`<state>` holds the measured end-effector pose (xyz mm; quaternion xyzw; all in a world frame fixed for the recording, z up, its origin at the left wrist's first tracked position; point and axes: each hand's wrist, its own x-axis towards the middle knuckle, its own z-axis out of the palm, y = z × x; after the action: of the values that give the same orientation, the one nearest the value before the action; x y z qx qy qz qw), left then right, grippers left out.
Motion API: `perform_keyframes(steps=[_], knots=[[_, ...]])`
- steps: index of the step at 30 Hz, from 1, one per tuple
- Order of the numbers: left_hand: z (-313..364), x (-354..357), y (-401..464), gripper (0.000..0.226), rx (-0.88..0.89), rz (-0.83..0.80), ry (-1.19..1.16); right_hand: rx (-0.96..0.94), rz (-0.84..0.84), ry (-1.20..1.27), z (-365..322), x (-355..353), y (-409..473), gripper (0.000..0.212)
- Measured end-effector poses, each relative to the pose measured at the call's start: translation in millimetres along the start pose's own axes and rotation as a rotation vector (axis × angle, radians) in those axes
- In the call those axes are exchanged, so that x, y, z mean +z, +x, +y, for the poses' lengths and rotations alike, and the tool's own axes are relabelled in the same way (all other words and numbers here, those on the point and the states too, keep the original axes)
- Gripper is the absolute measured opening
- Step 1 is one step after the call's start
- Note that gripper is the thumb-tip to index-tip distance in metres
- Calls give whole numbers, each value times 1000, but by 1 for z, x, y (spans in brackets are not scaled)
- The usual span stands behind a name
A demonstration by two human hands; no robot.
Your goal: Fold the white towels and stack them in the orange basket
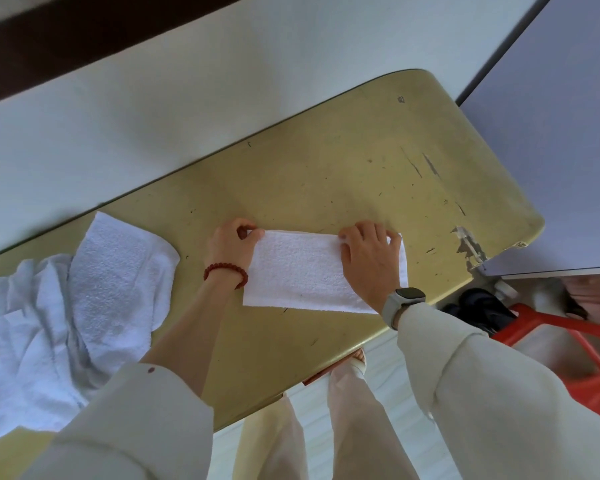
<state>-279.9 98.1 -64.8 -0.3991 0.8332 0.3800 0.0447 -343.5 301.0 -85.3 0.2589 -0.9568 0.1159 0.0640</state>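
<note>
Head view: white towel (pixel 302 268), folded strip, lies mid-tabletop (pixel 326 168) toward near edge. Left hand (pixel 231 247) pinches far-left corner; right hand (pixel 368 261) curled over far-right end, fingertips gripping edge. Risk: uneven pull skews layers, fold drifts off square. Unfolded pile (pixel 66 313) at left, cut by frame. Orange basket (pixel 575 355) beyond right end, mostly hidden behind sleeve; contents unreadable.

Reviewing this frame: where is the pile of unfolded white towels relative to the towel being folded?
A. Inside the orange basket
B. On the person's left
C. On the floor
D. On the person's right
B: the crumpled pile lies on the table, left of the folded towel.
</note>
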Motion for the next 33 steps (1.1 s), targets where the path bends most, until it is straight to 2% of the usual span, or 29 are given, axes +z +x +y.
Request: perform_keyframes(steps=[5,8,12,15,21,24,26,29,31,33], knots=[[1,2,2,7,-39,-4,-11,56,-72,-18,7,-3,2,9],[3,2,4,7,-69,-1,-29,59,-60,1,15,-3,3,4],[4,3,6,6,-87,-8,-16,86,-36,34,26,-3,0,25],[5,4,6,6,-96,-8,-16,138,-8,38,32,-2,0,31],[6,6,6,5,-113,4,-19,92,-20,-61,36,-1,5,26],[11,6,1,16,-101,14,-20,82,10,-15,32,-7,5,17],[12,7,-10,27,5,84,51,36,41,1,30,-13,1,19],[5,15,-35,33,379,217,298,-115,27,-46,20,-15,-17,34],[-1,30,-51,40,546,166,415,-194,-53,-74,10,-11,-30,41],[-8,48,-62,47,607,72,525,-202,-141,-102,6,-3,-39,44]])
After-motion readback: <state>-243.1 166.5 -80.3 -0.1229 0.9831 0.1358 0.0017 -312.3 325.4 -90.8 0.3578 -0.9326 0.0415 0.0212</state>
